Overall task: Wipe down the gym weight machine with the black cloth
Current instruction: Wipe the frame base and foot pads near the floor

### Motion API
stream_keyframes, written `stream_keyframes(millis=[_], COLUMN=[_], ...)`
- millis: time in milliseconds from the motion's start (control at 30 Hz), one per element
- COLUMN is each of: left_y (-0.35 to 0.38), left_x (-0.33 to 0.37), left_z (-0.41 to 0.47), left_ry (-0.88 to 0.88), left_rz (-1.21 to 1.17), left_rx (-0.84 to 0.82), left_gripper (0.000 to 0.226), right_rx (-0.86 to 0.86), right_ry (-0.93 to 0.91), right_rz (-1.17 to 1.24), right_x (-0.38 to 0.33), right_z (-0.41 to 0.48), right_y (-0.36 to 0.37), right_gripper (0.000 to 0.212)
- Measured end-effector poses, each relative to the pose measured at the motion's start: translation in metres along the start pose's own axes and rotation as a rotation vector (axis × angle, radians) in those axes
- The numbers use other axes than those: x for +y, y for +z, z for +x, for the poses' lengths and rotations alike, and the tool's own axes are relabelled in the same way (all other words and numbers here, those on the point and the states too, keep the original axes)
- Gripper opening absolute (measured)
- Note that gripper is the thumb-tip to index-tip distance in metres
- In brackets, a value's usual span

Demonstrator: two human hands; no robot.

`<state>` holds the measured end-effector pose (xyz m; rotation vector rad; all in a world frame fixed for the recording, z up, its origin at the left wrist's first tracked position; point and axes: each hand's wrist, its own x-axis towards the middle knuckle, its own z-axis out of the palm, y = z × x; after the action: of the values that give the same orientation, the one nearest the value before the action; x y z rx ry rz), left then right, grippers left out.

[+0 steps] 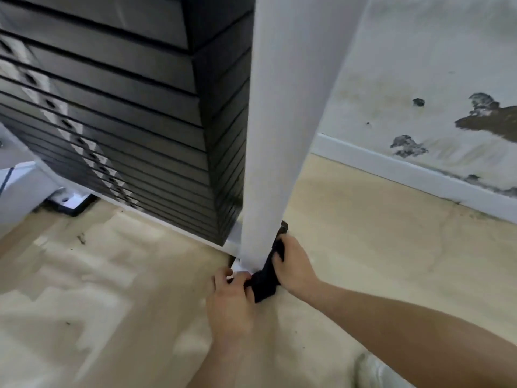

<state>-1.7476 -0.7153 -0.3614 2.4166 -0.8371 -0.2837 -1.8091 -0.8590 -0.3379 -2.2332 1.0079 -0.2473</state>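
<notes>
Black cloth (264, 281) bunched at foot of white upright post (275, 135) beside weight stack (126, 121), pinched by left hand (229, 301) and right hand (293, 264). Likely soft, light, limp; best gripped by both ends, drawn taut round post.

The black cloth (264, 281) is showing dark against the white upright post (282, 121). The weight plates (117, 107) are looking black, the floor (363, 247) pale beige, the wall (419, 65) white with dark blotches.

Both hands, left (229, 301) and right (293, 264), apparently grip the black cloth (264, 284) at the white post's (279, 107) foot.
</notes>
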Motion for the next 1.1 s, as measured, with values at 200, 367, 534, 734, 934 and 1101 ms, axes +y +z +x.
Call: stream_keyframes(millis=[200, 367, 534, 734, 934, 1101], left_y=[0.005, 0.015, 0.023, 0.035, 0.053, 0.058], left_x=[0.029, 0.054, 0.06, 0.088, 0.116, 0.118], left_z=[-0.021, -0.018, -0.026, -0.026, 0.002, 0.007], left_ry=[-0.083, 0.019, 0.026, -0.021, -0.036, 0.032], left_rz=[0.179, 0.23, 0.358, 0.569, 0.626, 0.605], left_rx=[-0.237, -0.233, -0.303, -0.417, -0.419, -0.312], left_gripper=[0.047, 0.063, 0.086, 0.095, 0.095, 0.071], right_rx=[-0.198, -0.114, -0.179, -0.21, -0.112, -0.491], right_ry=[-0.426, -0.348, -0.236, -0.272, -0.407, -0.562], right_rz=[-0.362, -0.256, 0.066, -0.003, -0.092, 0.063], right_x=[0.046, 0.059, 0.047, 0.071, 0.09, 0.058], right_z=[-0.03, 0.024, 0.058, 0.031, 0.058, 0.114], right_y=[0.02, -0.016, -0.009, 0.003, -0.02, -0.015], right_gripper=[0.025, 0.031, 0.06, 0.06, 0.054, 0.059])
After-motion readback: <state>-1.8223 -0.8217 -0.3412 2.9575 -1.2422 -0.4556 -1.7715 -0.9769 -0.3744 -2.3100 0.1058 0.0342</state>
